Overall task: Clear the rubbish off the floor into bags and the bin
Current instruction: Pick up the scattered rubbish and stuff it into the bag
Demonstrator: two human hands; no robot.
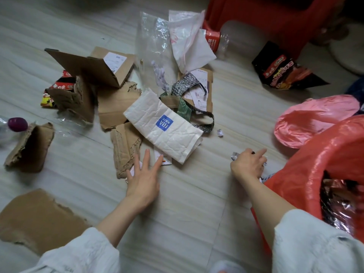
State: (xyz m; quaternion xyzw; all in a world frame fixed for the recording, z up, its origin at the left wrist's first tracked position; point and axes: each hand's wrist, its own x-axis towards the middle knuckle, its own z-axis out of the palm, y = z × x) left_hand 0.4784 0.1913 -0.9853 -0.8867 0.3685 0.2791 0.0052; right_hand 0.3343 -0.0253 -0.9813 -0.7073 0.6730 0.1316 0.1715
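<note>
At the near edge of the litter, the left hand (142, 177) lies flat with its fingers (146, 156) straight and spread, their tips resting on small paper scraps (165, 161) on the pale tiled floor (177, 223); it holds nothing. Just beyond those fingertips lies a creased white paper bag with a blue square logo (164, 128), and beside the thumb is a torn strip of corrugated cardboard (125, 146).

Over to the right, the right hand (249, 164) has its fingers curled round crumpled bits of paper (234, 155), with the index finger pointing outward. Close beside its wrist stands the open red plastic bag (307, 172), with shiny wrappers showing inside. A pink plastic bag (315, 120) lies flat just behind it.

Farther out, more torn cardboard (116, 101) is scattered, with an open cardboard box (88, 66) tilted on the heap and a large piece (37, 217) near the left sleeve. Clear plastic film (152, 42), a white plastic bag (189, 42) and a patterned strap (185, 85) lie in the middle. A black noodle wrapper (283, 70) sits well apart at the right, a clear plastic bottle with a red label (216, 43) near the red furniture (275, 16).
</note>
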